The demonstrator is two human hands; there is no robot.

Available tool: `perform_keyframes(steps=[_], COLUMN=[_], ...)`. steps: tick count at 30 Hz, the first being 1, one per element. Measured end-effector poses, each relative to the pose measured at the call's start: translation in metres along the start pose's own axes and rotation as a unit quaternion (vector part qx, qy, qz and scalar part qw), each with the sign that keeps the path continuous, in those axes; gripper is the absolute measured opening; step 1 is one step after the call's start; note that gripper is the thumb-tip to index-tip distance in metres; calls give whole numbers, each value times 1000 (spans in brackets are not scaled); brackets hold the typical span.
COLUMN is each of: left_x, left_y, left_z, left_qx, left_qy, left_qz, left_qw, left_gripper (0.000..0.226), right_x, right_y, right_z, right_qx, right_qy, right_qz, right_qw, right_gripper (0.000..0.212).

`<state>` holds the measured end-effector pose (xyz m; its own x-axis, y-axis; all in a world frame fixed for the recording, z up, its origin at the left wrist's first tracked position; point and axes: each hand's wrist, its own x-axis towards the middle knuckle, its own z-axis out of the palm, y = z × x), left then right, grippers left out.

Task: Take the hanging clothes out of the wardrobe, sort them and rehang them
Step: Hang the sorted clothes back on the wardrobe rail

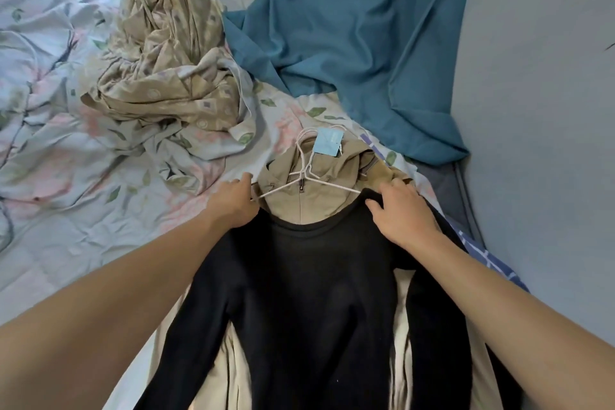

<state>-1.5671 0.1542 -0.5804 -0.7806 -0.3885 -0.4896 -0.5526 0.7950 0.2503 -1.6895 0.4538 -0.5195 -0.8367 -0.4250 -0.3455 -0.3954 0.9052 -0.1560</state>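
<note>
A black long-sleeved top (319, 293) lies flat on the bed, on top of a khaki hooded jacket (316, 206) and pale clothes. A white wire hanger (307, 173) lies on the jacket's hood, beside a light blue tag (327, 142). My left hand (233, 203) pinches the left shoulder of the black top, right at the hanger's left end. My right hand (402, 213) grips the top's right shoulder with curled fingers.
A floral bed sheet (66, 129) covers the bed. A crumpled beige patterned cloth (166, 70) lies at the upper left. A teal blanket (359, 30) spreads across the top. A pale grey padded headboard (539, 129) rises on the right.
</note>
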Motion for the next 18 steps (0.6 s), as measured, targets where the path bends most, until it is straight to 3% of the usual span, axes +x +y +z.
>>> perform_keyframes(steps=[2,5,9,18], left_x=[3,-4,-33,-231], left_y=[-11,-22,-19,-30], left_z=[10,19,0,-147], left_qx=[43,62,-23,-141], left_qy=[-38,43,120,152], left_qz=[2,57,114,117], left_qw=[998,996,986,971], left_gripper=[45,27,19,18], right_x=[-5,-15,-35,-184], right_y=[-2,-4,-15,-76], right_z=[4,5,-22,-160], right_qx=[-9,28,118,216], right_qy=[7,44,81,69], right_qz=[-2,0,28,13], right_qw=[1000,999,989,974], right_gripper=[29,26,40,42])
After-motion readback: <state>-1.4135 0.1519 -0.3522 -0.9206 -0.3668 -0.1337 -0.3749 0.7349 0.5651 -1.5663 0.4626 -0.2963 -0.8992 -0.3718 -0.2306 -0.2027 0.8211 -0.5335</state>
